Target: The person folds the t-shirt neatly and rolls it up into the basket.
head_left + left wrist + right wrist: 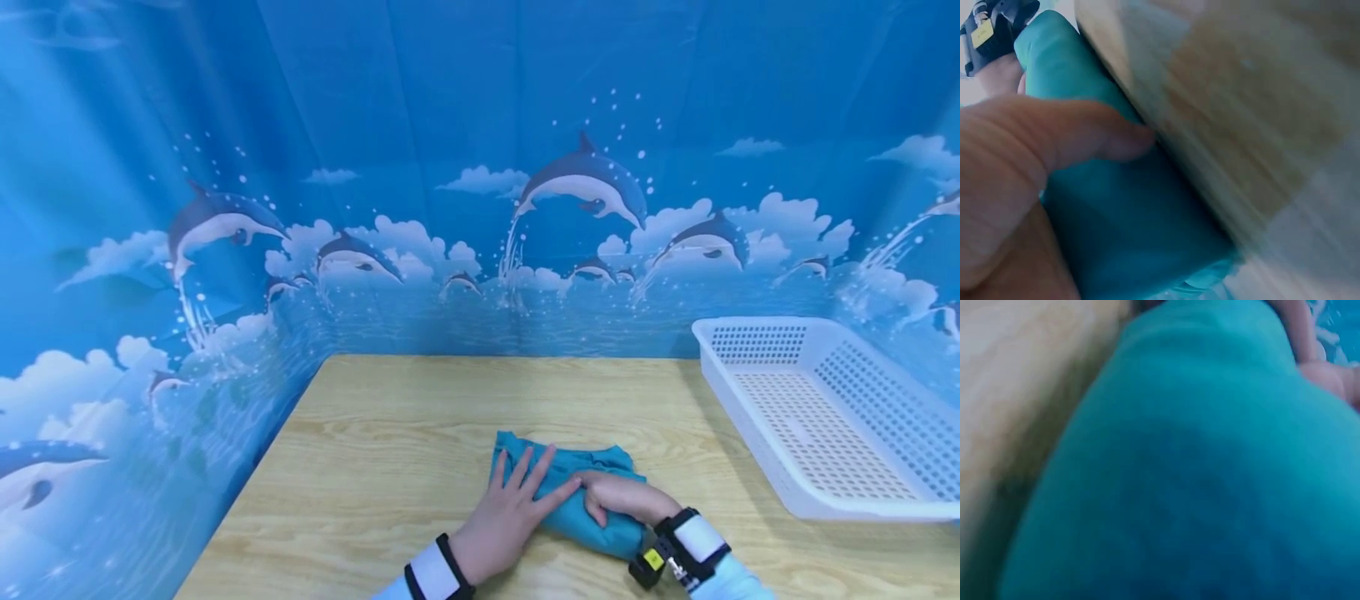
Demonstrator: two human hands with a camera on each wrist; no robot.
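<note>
A folded teal cloth (577,523) lies on the wooden table, with a bunched, wrinkled far edge. My left hand (504,518) rests on its left part, fingers straight and spread. In the left wrist view the left thumb (1097,131) lies across the cloth near its edge. On the right part, my right hand (626,497) grips the cloth with curled fingers, close to the left fingertips. Teal fabric (1172,469) fills most of the right wrist view, and part of a hand shows at its upper right.
A white perforated plastic basket (750,450) stands at the right of the table (360,467). Behind and to the left hangs a blue curtain (450,100) printed with dolphins and clouds. A small black device with a yellow label (651,560) is strapped at the right wrist.
</note>
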